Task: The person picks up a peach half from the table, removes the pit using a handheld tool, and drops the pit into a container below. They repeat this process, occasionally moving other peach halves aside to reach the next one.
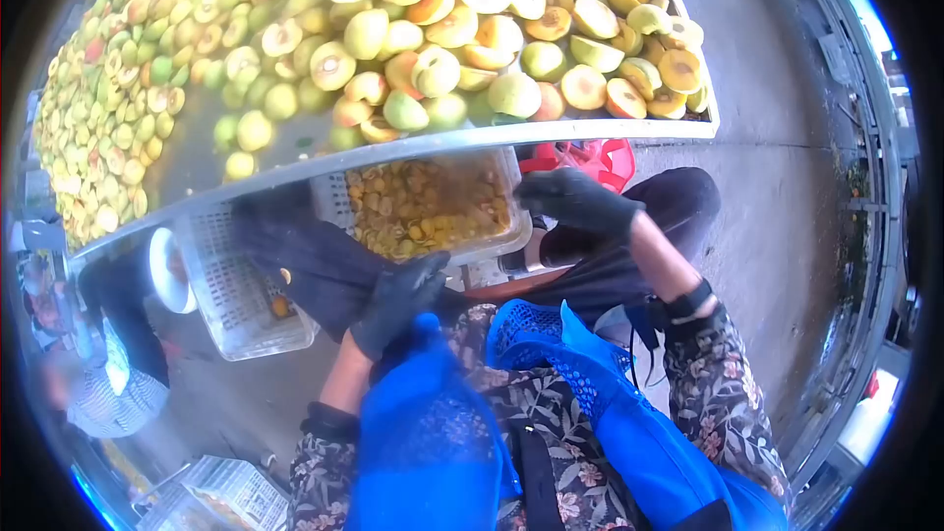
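Note:
My left hand (401,305), in a dark glove, is over my left thigh beside the blue cloth (423,413). Its fingers look stretched out, with nothing visible in them. My right hand (578,201), also gloved, reaches in from the right under the table edge. Its fingertips are at the right rim of a clear plastic crate (515,199); whether they touch it, and whether they are bent round anything, is too blurred to tell. Inside this crate lie many small yellow-orange fruit pieces (423,202).
Halved yellow-green fruit (433,69) is heaped on the metal-edged table (462,141) in front. A second crate (265,334) stands left of my leg, near a white round container (172,270). A red bag (610,162) lies beneath the table. Another person (118,398) is at far left.

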Motion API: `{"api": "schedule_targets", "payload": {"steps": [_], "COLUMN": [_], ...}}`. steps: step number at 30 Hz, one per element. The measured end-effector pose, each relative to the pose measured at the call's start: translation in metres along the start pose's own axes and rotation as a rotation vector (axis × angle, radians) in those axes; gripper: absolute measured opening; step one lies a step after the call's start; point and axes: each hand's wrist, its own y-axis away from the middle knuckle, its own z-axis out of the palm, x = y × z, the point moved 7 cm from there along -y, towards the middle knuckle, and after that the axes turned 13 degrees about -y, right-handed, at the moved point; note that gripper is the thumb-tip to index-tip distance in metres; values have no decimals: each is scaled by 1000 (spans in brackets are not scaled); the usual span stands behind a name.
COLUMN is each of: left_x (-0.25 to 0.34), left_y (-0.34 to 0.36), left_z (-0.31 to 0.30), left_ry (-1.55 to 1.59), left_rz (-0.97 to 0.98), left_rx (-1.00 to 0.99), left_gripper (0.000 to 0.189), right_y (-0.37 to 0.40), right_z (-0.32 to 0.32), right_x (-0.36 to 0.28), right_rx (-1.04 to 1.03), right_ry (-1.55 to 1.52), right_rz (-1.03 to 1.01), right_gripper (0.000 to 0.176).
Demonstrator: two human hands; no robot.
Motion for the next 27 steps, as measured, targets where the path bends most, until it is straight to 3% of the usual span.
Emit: {"api": "schedule_targets", "payload": {"steps": [2, 3, 4, 5, 6, 7, 8, 11, 12, 15, 17, 18, 21, 22, 23, 25, 27], "left_x": [9, 10, 7, 6, 12, 10, 8, -20, -33, -38, -48, -50, -61, -58, -59, -58, -56], "left_y": [-2, 14, 22, 27, 34, 39, 46, 59, 59, 43, 4, -17, -79, -92, -98, -104, -105], "left_z": [-13, -15, -29, -41, -62, -83, -104, -150, -164, -217, -237, -249, -258, -257, -255, -248, -240], "left_ry": [176, 155, 48, -48, -138, -112, -85, 247, 400, -213, 361, 200, -268, -421, -484, -609, -550], "left_rz": [-75, -4, 47, 106, 191, 136, 78, -82, -124, -115, -176, -111, 1, 24, 20, 14, 15], "left_rx": [133, 213, 312, 408, 533, 615, 696, 962, 1047, 1077, 1009, 1036, 1052, 1044, 1065, 1099, 1093], "left_gripper": [30, 30, 29, 30, 26, 25, 24, 24, 24, 27, 26, 30, 39, 42, 44, 47, 39], "right_y": [-26, -41, -73, -98, -106, -111, -114, -109, -113, -109, -111, -106, -85, -79, -68, -39, -26], "right_z": [34, 62, 70, 79, 79, 89, 101, 111, 109, 97, 85, 80, 67, 72, 65, 54, 49], "right_x": [26, 50, 86, 130, 110, 122, 145, 160, 156, 123, 105, 88, 41, 35, 42, -8, -28], "right_rx": [-106, -56, 17, 88, 110, 28, 58, 201, 129, 10, 60, 66, -1, -42, -37, -25, -16], "right_ry": [885, 1125, 847, 866, 674, 714, 796, 741, 702, 585, 512, 488, 432, 524, 523, 512, 436], "right_rz": [-586, -243, -112, 90, 185, 276, 175, 246, 290, 352, 284, 194, 216, 88, 164, 321, 218], "right_gripper": [12, 13, 9, 14, 21, 27, 29, 30, 30, 32, 34, 36, 34, 34, 34, 35, 35]}}
